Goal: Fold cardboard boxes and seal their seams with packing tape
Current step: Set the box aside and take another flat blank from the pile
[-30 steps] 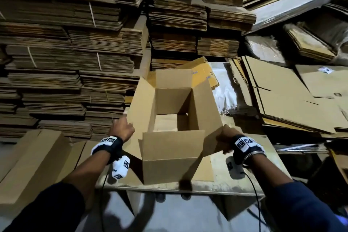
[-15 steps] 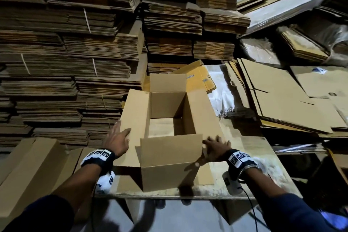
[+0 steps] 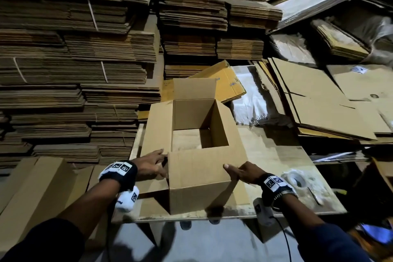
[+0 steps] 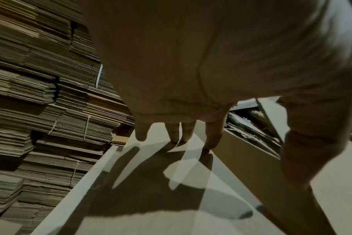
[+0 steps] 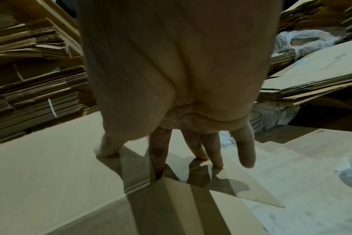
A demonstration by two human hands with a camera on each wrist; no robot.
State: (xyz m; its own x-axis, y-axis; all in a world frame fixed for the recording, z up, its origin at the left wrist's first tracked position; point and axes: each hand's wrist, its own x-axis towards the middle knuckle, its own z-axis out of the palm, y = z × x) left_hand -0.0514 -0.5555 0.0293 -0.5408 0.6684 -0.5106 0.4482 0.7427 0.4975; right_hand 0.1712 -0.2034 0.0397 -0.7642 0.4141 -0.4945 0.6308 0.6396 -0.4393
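table (image 3: 276, 155) pale wood (worn); cardboard stacks (image 3: 74, 59) behind | left hand (image 3: 150, 162), right hand (image 3: 244, 171) flat-fingered on box (image 3: 197, 176)

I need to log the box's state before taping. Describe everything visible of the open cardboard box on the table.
The cardboard box is plain brown corrugated board, unprinted, standing upright on the worn table near its front edge. Its near flap is folded in over the opening, the far flap stands up, and the side flaps splay outward. No tape shows on it. The left hand touches its left flap; the right hand presses the near flap's right corner.
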